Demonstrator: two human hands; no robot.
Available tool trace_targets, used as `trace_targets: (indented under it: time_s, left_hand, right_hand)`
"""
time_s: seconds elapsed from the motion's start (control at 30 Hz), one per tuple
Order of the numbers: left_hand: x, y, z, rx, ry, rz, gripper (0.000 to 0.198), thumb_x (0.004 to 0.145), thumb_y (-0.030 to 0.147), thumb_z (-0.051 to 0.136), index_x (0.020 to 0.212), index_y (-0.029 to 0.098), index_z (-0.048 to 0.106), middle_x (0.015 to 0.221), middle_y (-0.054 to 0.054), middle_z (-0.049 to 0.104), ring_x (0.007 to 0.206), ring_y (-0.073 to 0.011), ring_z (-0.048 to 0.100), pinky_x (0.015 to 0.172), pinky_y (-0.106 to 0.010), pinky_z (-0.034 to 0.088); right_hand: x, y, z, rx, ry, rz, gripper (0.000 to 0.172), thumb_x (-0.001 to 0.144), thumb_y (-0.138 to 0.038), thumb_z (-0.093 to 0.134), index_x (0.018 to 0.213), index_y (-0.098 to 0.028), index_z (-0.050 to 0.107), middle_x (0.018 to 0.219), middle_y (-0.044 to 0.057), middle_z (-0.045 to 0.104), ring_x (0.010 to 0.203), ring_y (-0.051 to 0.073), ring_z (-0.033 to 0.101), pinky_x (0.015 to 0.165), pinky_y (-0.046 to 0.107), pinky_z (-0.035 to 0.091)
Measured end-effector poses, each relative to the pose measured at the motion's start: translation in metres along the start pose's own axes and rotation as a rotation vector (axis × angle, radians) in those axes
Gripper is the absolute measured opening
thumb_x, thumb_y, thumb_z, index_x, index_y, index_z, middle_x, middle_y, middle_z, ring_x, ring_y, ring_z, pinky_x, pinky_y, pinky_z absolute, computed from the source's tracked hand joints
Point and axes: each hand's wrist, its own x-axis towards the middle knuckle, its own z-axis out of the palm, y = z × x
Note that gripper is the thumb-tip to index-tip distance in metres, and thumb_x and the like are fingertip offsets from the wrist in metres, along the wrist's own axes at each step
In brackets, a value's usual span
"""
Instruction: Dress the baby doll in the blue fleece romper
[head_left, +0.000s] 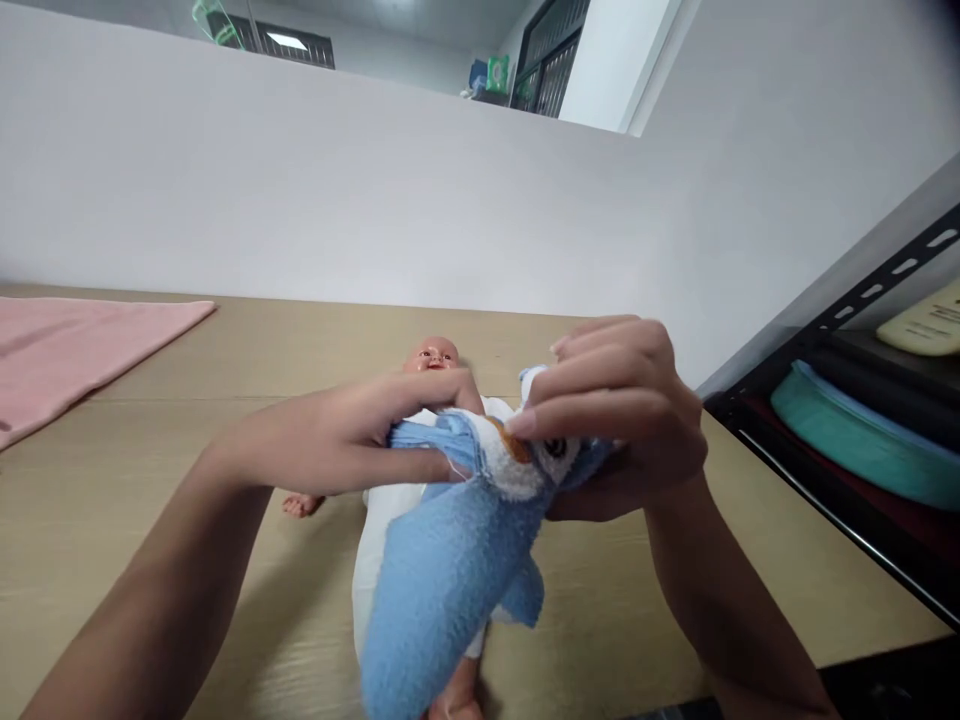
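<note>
A baby doll lies on its back on the wooden table, head toward the wall, in a white garment. Above its body I hold a small blue and white terry garment with an orange and black animal face. My left hand pinches the blue edge of it, fingers closed. My right hand is wrapped round the white part, fingers curled. The blue cloth hangs down and hides most of the doll's trunk and legs. One doll hand shows under my left wrist.
A pink cloth lies at the table's far left. A white partition wall stands behind the table. At the right is a black metal shelf holding a teal round thing and a pale yellow item.
</note>
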Motion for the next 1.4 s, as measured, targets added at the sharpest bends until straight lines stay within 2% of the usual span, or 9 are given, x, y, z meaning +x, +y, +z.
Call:
trace_targets:
  time_s: [0.1,0.27,0.4,0.53,0.63,0.83,1.1,1.27,1.4]
  left_hand:
    - [0.002,-0.024,-0.015,-0.103,0.121,0.037,0.018,0.113,0.041,0.067,0.122,0.025,0.065,0.104,-0.002,0.07,0.091,-0.0194,0.067,0.079,-0.027,0.055]
    - [0.011,-0.055,-0.02,-0.294,0.278,0.03,0.023,0.117,0.045,0.062,0.118,0.022,0.062,0.1,0.0,0.063,0.085,-0.0153,0.059,0.076,-0.024,0.052]
    - [0.017,-0.069,-0.024,-0.404,0.377,0.031,0.026,0.117,0.046,0.06,0.112,0.021,0.067,0.101,0.0,0.063,0.084,-0.0147,0.058,0.08,-0.025,0.054]
    - [0.015,-0.078,-0.036,-0.439,0.328,0.025,0.022,0.115,0.04,0.063,0.108,0.021,0.071,0.095,0.0,0.066,0.078,-0.0145,0.058,0.08,-0.026,0.056]
    - [0.011,-0.089,-0.045,-0.378,0.298,-0.063,0.025,0.115,0.043,0.061,0.116,0.022,0.073,0.109,-0.003,0.072,0.092,-0.0187,0.066,0.083,-0.028,0.057]
    - [0.006,-0.115,-0.053,-0.208,0.167,-0.207,0.024,0.113,0.043,0.058,0.126,0.027,0.072,0.123,-0.006,0.072,0.116,-0.0282,0.069,0.097,-0.035,0.058]
    - [0.004,-0.106,-0.056,-0.159,0.035,0.005,0.053,0.102,0.045,0.075,0.152,0.034,0.061,0.139,-0.011,0.068,0.113,-0.0295,0.07,0.088,-0.035,0.061]
    - [0.007,-0.103,-0.052,-0.1,0.142,-0.103,0.028,0.107,0.033,0.078,0.133,0.03,0.069,0.121,-0.007,0.073,0.104,-0.0232,0.071,0.087,-0.032,0.058]
    - [0.005,-0.1,-0.05,-0.011,0.231,-0.071,0.022,0.107,0.034,0.078,0.129,0.032,0.072,0.116,-0.004,0.075,0.103,-0.0217,0.072,0.087,-0.03,0.06]
  right_hand:
    - [0.006,0.018,0.001,-0.003,0.005,-0.128,0.071,0.073,-0.056,0.107,0.136,-0.041,0.077,0.118,0.003,0.079,0.108,0.031,0.074,0.105,0.051,0.065]
    - [0.011,0.052,0.012,0.228,-0.145,0.111,0.092,0.065,-0.046,0.113,0.146,-0.033,0.071,0.136,0.007,0.075,0.124,0.031,0.074,0.109,0.044,0.064]
    - [0.01,0.077,0.024,0.378,-0.307,0.212,0.096,0.073,-0.031,0.109,0.158,-0.031,0.063,0.155,0.01,0.069,0.145,0.031,0.067,0.12,0.042,0.057]
    - [0.004,0.088,0.033,0.652,-0.328,0.341,0.082,0.078,-0.023,0.104,0.15,-0.032,0.067,0.124,0.002,0.079,0.116,0.024,0.078,0.1,0.036,0.065]
    - [0.002,0.09,0.036,0.799,-0.276,0.417,0.076,0.073,-0.023,0.107,0.14,-0.031,0.071,0.114,0.0,0.079,0.095,0.02,0.077,0.081,0.03,0.065]
    - [0.007,0.092,0.032,0.659,-0.186,0.306,0.047,0.087,-0.027,0.095,0.129,-0.027,0.073,0.113,0.005,0.079,0.095,0.021,0.076,0.079,0.03,0.065]
    - [0.004,0.094,0.035,0.505,-0.097,0.268,0.053,0.091,-0.013,0.089,0.139,-0.026,0.069,0.112,0.002,0.068,0.092,0.016,0.068,0.081,0.027,0.057]
    - [0.001,0.094,0.035,0.516,-0.163,0.278,0.071,0.091,-0.007,0.084,0.154,-0.028,0.059,0.126,0.005,0.069,0.109,0.02,0.071,0.092,0.031,0.057]
    - [0.001,0.093,0.023,0.36,-0.361,0.249,0.079,0.09,-0.029,0.096,0.159,-0.028,0.058,0.142,0.01,0.071,0.126,0.027,0.07,0.106,0.04,0.056]
